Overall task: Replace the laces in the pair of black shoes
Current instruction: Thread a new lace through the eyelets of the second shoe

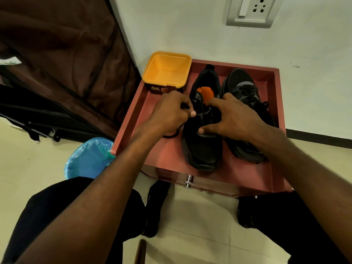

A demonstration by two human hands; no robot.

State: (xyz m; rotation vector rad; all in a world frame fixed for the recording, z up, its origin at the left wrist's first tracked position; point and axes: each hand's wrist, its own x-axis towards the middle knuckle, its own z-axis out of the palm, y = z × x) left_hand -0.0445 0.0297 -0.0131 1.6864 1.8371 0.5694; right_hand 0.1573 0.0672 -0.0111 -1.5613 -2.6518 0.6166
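While left hand (171,113) pinches lace (172,134), right hand (231,116) presses shoe (202,145).

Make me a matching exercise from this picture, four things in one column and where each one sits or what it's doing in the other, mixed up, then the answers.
Column one:
1. yellow tub
2. blue-lined bin
3. laced shoe
4. left hand

Column two:
A. on the floor beside the red tray
B. pinching a black lace
C. back left corner of the tray
D. right side of the tray

Pairs: 1-C, 2-A, 3-D, 4-B
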